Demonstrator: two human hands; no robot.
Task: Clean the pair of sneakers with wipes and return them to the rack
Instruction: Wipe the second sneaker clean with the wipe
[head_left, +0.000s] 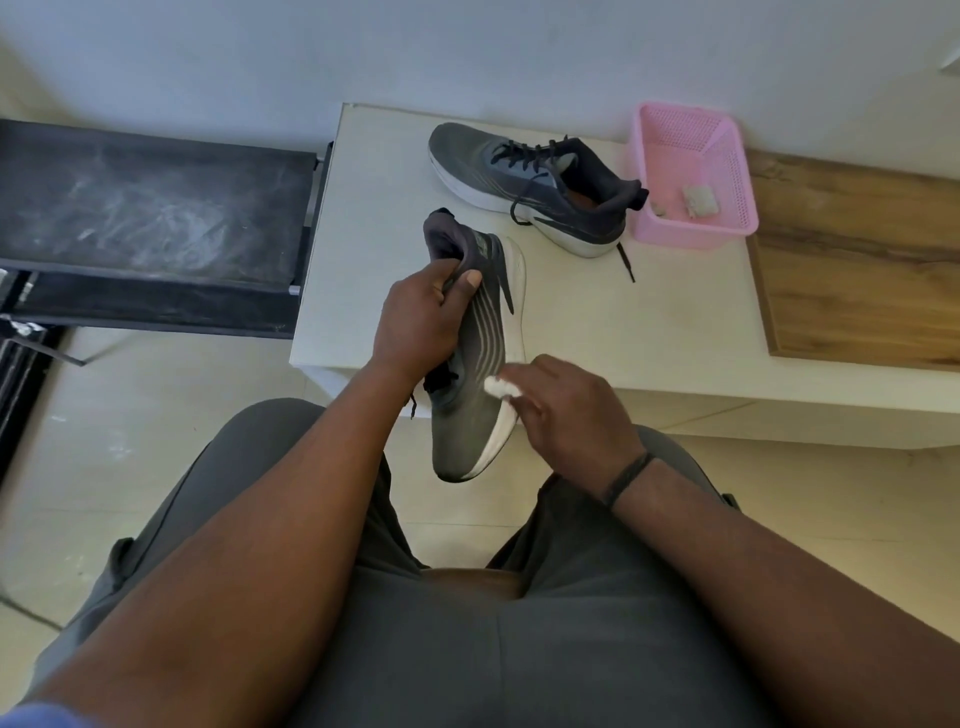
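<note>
Grey sneaker (470, 364) is up off the surface, held on its side over my lap, toe toward me, heel away. My left hand (415, 322) grasps it at the collar: fingers tucked inside the opening, thumb pressed on the outer quarter. My right hand (566, 410) is pinched around a bunched white wipe (497, 387), pressed where the mesh upper meets the white midsole, just below my left wrist.

Handling guess: light shoe, one hand carries it fine. Mesh upper is soft and will dent under rubbing, so the collar grip is right (heel counter is the stiffest part to hold). Foam midsole looks firm enough to scrub against. A damp wipe could make the sole edge slick, so I'd keep the fingers hooked inside. Loose lace ends dangle below my left wrist; they could snag.

Second sneaker (535, 189) sits upright on the white table (649, 332), well beyond my left hand, laces untied, one lace trailing onto the tabletop. Just right of its heel, touching or nearly so, is a pink plastic basket (693, 174) with what look like a couple of used grey wads (698, 200) inside. Far left of my left hand is a dark shelf (150, 208), likely the rack, dusty on top.

Branding: pale stripes along the held shoe's side and a small patch near the heel; nothing readable. The second shoe has a dark side mark, too small to tell.
</note>
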